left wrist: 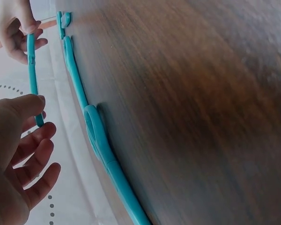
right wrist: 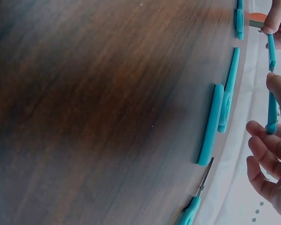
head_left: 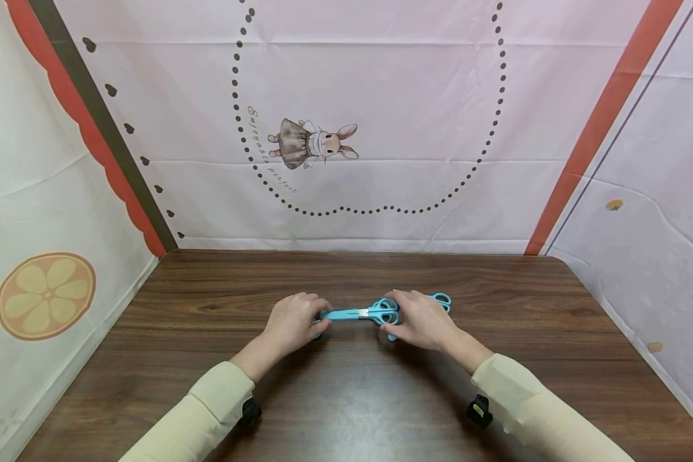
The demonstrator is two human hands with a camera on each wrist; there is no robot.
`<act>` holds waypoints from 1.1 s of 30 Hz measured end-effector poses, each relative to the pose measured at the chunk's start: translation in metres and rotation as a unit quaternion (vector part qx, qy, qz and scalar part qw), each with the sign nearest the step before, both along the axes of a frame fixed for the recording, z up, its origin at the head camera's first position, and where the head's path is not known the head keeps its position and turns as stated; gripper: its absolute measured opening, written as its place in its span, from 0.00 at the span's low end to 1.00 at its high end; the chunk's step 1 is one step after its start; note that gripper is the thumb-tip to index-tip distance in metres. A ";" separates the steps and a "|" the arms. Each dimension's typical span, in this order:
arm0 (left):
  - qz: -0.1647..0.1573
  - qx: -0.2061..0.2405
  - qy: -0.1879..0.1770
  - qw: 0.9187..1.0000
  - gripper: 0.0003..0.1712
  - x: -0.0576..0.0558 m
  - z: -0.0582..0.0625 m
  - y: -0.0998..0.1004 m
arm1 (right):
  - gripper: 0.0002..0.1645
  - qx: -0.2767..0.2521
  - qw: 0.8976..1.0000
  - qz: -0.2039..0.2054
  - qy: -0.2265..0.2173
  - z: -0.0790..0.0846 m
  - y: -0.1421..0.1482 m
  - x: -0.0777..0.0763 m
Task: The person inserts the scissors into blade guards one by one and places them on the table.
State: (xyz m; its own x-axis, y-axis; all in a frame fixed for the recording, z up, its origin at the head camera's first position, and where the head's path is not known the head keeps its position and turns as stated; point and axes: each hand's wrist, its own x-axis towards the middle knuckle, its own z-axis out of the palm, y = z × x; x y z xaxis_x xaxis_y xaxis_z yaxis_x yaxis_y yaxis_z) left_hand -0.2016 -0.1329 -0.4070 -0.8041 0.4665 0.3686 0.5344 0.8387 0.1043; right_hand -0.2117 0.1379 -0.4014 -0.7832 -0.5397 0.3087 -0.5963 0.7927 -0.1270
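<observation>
A pair of teal scissors (head_left: 384, 312) is stretched between the two hands, raised over the wooden table. Thumb and fingers of the left hand (head_left: 293, 323) pinch the end of the teal blade cover (head_left: 342, 315). At the other end, the right hand (head_left: 426, 322) pinches the finger loops. A short strip of metal blade shows between cover and handles. In the right wrist view, the right hand (right wrist: 274, 150) has its lower fingers spread loosely. The left hand (left wrist: 16, 145) looks similar in its own wrist view.
On the table below lie more teal pieces: scissors with a bare blade (right wrist: 202, 180), a loose blade cover (right wrist: 210, 125) and another pair of scissors (right wrist: 226, 101). Finger loops (head_left: 442, 300) show past the right hand. A printed cloth (head_left: 381, 96) hangs behind the table (head_left: 346, 398).
</observation>
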 end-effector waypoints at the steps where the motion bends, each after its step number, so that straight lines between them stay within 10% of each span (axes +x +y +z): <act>1: 0.001 0.000 0.000 1.000 0.09 0.000 0.000 0.000 | 0.34 -0.002 1.000 0.000 0.002 0.000 0.000 0.000; 33: -0.004 0.016 0.023 1.000 0.09 0.001 0.003 -0.001 | 0.34 -0.024 1.000 0.009 0.007 -0.001 0.001 0.000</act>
